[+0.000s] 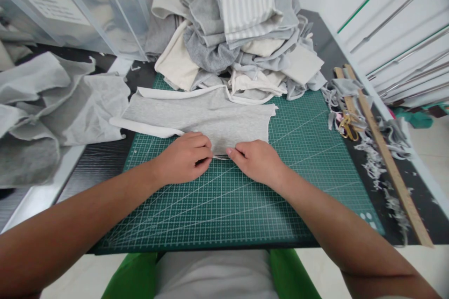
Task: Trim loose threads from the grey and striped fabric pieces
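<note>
A light grey piece of knit fabric (210,117) lies across the green cutting mat (231,215), its long edges curling to a white underside. My left hand (187,156) has its fingers curled on the fabric's near edge, left of the middle. On the same edge, a short gap to the right, my right hand (257,159) pinches the cloth between thumb and bent fingers. The bit of near edge between both hands lies visible on the mat. Parts of the edge under the fingers are hidden.
Behind the mat rises a heap of folded grey, cream and striped fabric (245,4). More grey cloth (94,107) lies at the left, near a clear plastic bin (105,9). Gold-handled scissors (347,127), a wooden ruler (393,173) and fabric scraps (373,163) are along the right.
</note>
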Demonstrator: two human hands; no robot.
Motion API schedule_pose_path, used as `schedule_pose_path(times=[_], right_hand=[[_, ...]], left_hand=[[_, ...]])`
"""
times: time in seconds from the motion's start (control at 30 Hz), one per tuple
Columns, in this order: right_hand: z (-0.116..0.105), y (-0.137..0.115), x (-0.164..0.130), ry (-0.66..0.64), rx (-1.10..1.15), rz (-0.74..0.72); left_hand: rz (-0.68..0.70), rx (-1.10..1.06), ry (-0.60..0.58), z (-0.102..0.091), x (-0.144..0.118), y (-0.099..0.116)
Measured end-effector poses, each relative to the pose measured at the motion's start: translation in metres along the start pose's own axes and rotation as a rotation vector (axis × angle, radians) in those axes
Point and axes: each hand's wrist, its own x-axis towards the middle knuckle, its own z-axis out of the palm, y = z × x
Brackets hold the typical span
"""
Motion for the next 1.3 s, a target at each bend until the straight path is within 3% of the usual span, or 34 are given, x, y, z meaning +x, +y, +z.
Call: schedule_pose_path(times=[0.43,1.3], right_hand=[[0.0020,-0.0094,-0.0048,0.013,-0.133,-0.005],[0.0011,-0.0041,-0.0036,0.016,-0.054,-0.027]], left_hand=[[-0.023,0.016,0.023,0.0005,0.0009,0.0010],[-0.011,0.002,0.027,0.0019,-0.0006,-0.0008]])
